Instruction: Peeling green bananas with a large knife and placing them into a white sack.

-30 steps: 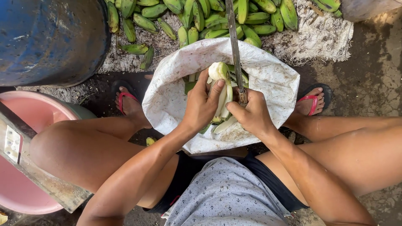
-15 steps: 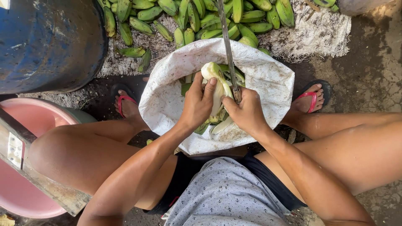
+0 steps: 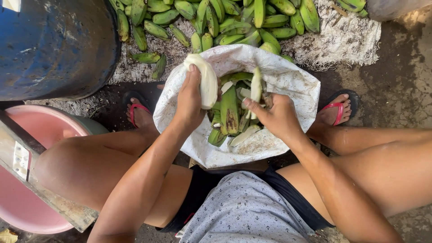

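Since the earlier frames the left hand point(image 3: 190, 101) has swung out to the left rim of the white sack point(image 3: 288, 76), carrying the peeled banana point(image 3: 204, 81) clear of the right hand. A blue drum point(image 3: 54, 45) and pink basin point(image 3: 18, 189) sit far left. The left hand's fingers wrap the pale banana. The right hand point(image 3: 274, 117) grips a strip of peel point(image 3: 255, 87) over the sack's green peelings point(image 3: 229, 110).

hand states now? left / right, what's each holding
Left hand: closed on a peeled banana, lifted over the white sack.
Right hand: closed on a strip of banana peel; a knife cannot be told.
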